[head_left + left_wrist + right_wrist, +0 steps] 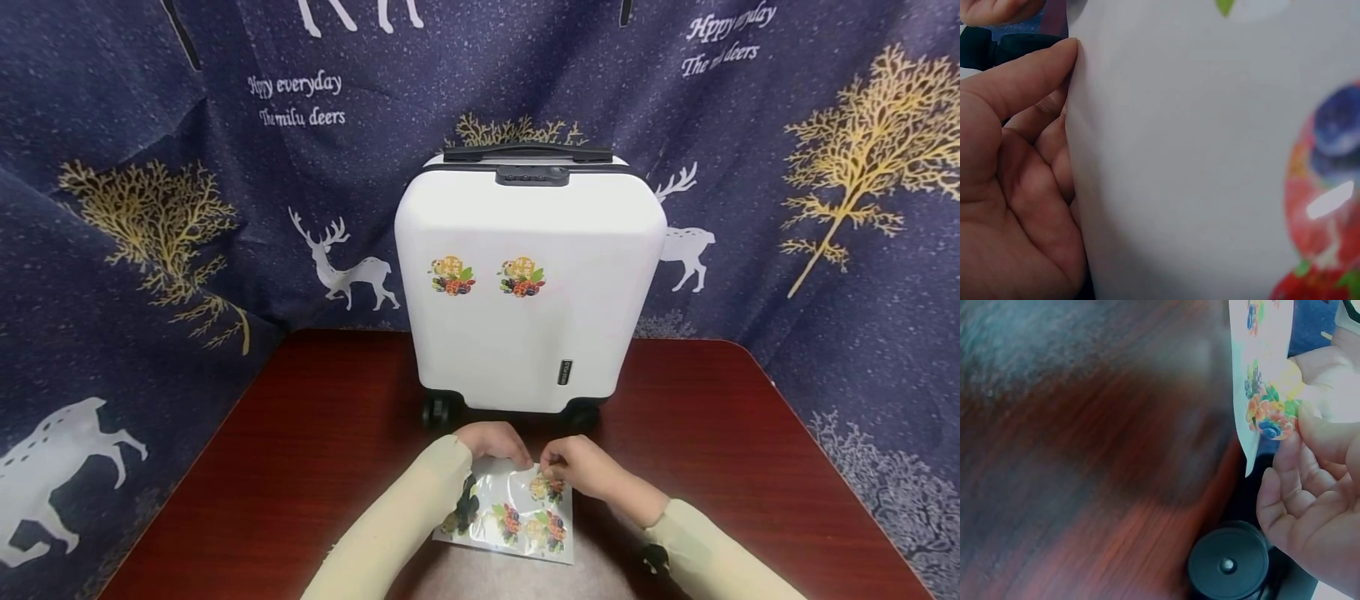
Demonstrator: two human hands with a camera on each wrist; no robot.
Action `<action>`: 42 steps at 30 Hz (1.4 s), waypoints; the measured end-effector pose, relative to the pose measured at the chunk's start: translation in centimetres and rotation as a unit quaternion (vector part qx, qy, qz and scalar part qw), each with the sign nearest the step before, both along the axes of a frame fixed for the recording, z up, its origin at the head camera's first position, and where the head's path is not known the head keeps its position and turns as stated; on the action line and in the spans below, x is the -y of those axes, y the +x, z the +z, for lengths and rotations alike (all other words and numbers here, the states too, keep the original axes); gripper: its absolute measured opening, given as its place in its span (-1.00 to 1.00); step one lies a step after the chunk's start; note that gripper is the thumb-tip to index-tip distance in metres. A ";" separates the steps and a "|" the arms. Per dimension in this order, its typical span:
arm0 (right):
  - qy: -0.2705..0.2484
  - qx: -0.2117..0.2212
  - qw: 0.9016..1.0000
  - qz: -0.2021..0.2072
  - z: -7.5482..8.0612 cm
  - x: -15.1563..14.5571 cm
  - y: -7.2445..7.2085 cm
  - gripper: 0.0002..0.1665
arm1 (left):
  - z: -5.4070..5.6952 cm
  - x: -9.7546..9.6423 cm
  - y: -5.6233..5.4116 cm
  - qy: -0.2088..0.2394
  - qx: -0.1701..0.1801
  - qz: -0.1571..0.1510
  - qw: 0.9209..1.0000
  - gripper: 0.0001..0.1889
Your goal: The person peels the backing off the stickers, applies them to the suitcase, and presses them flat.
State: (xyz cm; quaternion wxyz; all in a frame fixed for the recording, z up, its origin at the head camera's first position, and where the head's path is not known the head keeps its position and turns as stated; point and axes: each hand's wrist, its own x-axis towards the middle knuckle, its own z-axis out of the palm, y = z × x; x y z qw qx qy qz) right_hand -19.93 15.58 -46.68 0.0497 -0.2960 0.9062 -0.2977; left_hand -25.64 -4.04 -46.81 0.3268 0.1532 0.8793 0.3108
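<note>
A white glossy sheet of fruit stickers is held up over the table, in front of a white suitcase. My left hand grips its far edge; in the left wrist view the thumb lies on the printed side, with the curled fingers behind the sheet. At the sheet's far right corner, my right hand pinches the edge of a fruit sticker between thumb and index finger. Part of that sticker still lies against the sheet. Several other stickers show on it; my left sleeve overlaps its left side.
The white suitcase stands upright at the back of the dark red wooden table. Two fruit stickers, a left one and a right one, are on its front. A black wheel is close beneath my right hand. Patterned blue cloth hangs behind.
</note>
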 end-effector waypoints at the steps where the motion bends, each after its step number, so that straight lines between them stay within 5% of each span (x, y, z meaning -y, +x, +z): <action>1: 0.000 0.000 1.000 -0.001 0.1 0.0 0.1 -0.85 | 0.0 0.0 0.0 -0.001 -0.001 0.001 1.000 -0.74; 12: -0.018 0.024 1.000 -0.005 0.9 -0.1 1.0 -0.84 | -0.1 -0.3 0.3 -0.002 -0.003 0.013 1.000 -0.76; 42: -0.006 -0.028 0.999 -0.016 1.4 -0.3 2.1 -0.76 | -0.1 -0.3 0.2 0.000 -0.001 0.020 1.000 -0.76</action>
